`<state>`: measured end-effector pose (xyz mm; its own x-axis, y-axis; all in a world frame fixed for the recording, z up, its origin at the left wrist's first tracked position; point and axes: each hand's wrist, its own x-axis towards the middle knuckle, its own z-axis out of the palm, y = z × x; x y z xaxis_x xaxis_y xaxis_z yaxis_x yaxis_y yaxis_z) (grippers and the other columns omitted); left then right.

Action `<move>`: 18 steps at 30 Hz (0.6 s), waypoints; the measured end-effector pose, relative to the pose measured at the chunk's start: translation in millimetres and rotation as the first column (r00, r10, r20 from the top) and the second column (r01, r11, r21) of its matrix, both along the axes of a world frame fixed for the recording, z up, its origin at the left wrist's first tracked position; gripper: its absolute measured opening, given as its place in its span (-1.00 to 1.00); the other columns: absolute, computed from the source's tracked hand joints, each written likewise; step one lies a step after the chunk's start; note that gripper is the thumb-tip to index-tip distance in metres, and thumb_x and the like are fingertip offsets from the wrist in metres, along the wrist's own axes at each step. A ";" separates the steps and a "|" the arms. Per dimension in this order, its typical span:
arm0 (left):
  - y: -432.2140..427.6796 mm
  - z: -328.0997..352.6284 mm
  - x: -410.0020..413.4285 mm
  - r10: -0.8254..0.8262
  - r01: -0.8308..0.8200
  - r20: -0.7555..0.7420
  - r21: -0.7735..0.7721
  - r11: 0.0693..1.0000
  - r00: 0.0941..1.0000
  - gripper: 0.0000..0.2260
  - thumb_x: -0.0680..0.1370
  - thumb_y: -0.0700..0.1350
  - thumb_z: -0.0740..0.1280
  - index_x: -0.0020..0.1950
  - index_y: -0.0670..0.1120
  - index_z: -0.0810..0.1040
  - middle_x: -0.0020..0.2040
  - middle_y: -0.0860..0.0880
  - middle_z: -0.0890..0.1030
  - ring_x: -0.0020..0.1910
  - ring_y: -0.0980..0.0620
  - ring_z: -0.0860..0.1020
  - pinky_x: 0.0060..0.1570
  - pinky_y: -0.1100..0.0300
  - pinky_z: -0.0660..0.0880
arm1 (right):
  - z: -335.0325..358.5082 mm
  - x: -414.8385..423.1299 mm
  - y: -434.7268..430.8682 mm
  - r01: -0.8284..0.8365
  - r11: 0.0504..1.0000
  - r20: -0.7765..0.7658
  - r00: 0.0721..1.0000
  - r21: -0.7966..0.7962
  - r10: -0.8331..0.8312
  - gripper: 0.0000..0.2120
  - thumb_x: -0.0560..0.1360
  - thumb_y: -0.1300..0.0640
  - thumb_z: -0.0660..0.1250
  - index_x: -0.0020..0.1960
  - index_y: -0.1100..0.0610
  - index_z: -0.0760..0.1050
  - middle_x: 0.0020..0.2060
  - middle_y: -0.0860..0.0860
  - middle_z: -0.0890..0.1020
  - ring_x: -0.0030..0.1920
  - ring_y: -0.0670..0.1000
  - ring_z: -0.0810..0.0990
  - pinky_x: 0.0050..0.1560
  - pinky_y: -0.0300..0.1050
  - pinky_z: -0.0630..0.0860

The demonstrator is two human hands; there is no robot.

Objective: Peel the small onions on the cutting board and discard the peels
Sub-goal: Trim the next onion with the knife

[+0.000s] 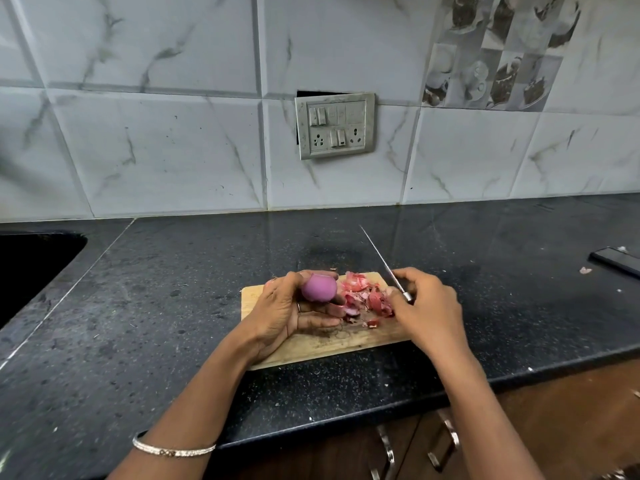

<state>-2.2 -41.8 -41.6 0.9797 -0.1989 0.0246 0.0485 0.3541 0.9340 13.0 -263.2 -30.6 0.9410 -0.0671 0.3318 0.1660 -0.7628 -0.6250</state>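
We face a marbled tile wall with a switch panel, above our black stone counter.

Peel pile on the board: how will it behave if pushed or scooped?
The peels look thin and curled, so probably very light and floppy. They lie as loose separate flakes, so a push would likely scatter them rather than slide them as one. Small bits may stay on the cutting board.

free: countertop left of cutting board | blocked: peel pile mid-board, knife slanting over far edge
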 end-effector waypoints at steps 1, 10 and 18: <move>-0.2 -0.4 0.7 0.007 -0.007 -0.001 0.005 1.000 1.000 -0.62 0.70 -0.08 0.09 0.27 -0.30 0.55 0.03 -0.37 0.66 -0.10 -0.20 0.70 -0.07 -0.02 0.69 | 3.1 2.3 -4.7 0.069 0.995 -0.008 0.998 -0.079 -0.070 -0.71 0.56 0.01 0.36 0.28 -0.13 0.58 0.04 -0.03 0.70 0.09 0.14 0.64 0.08 0.04 0.54; -1.7 0.6 -0.6 0.012 -0.015 0.030 0.101 0.995 0.999 -0.36 0.63 0.17 0.17 0.20 -0.47 0.49 -0.16 -0.33 0.60 -0.33 -0.13 0.60 -0.35 0.10 0.63 | -5.3 25.0 -18.0 0.232 0.886 -0.069 0.957 -0.401 -0.282 -0.77 0.60 0.07 0.35 0.24 0.03 0.62 0.14 0.09 0.57 0.14 0.21 0.59 0.03 0.03 0.51; 1.2 -3.7 -1.2 0.005 -0.026 0.071 0.298 0.954 0.997 -0.24 0.64 0.28 0.06 0.13 -0.48 0.48 -0.33 -0.20 0.57 -0.46 -0.01 0.48 -0.48 0.22 0.45 | -2.8 14.1 -0.8 0.295 0.858 0.104 0.955 -0.421 -0.278 -0.78 0.64 0.04 0.28 0.17 0.04 0.65 0.04 0.03 0.63 0.07 0.10 0.58 0.07 0.05 0.44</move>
<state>-3.5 -40.6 -45.3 0.9808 -0.1920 0.0335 -0.0226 0.0589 0.9980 27.0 -264.0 -33.5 0.8880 -0.1753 0.4251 -0.0842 -0.9708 -0.2245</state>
